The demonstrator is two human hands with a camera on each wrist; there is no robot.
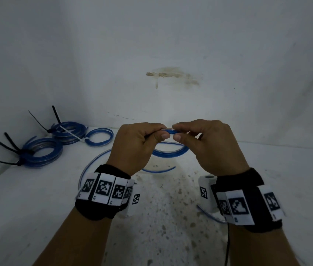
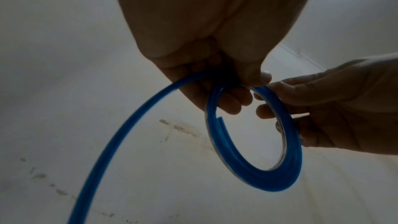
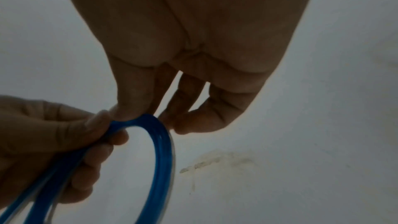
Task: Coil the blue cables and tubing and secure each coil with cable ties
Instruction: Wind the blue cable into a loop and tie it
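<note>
Blue tubing (image 2: 256, 144) is pinched at the top of a small coil by the fingers (image 1: 168, 135) of both hands, held up above the white bench (image 1: 36, 198). Thumb and forefinger of the left hand (image 1: 132, 144) grip the loops where they overlap, while the right hand (image 1: 213, 144) pinches the same arc just beside it, its other fingers loosely curled. In the left wrist view the inner end of the tubing sits inside the ring and a long free tail runs off from the left hand's grip toward the bench. Winding appears to be the step in hand, with only a few turns made; the next move likely calls for feeding the loose tail round while the left pinch keeps the springy loops from unwinding, then fetching a tie. To the left of the held coil lie two finished coils: the nearer finished coil (image 1: 40, 153) bound with black cable ties (image 1: 0, 145), the farther one (image 1: 68, 134) carrying black ties and a white tie (image 1: 71, 134), with a small untied ring (image 1: 99, 136) beside it. No spare tie is visible within reach. Slack tubing arcs on the stained bench below the hands and could snag the wrist bands (image 1: 103, 191).
</note>
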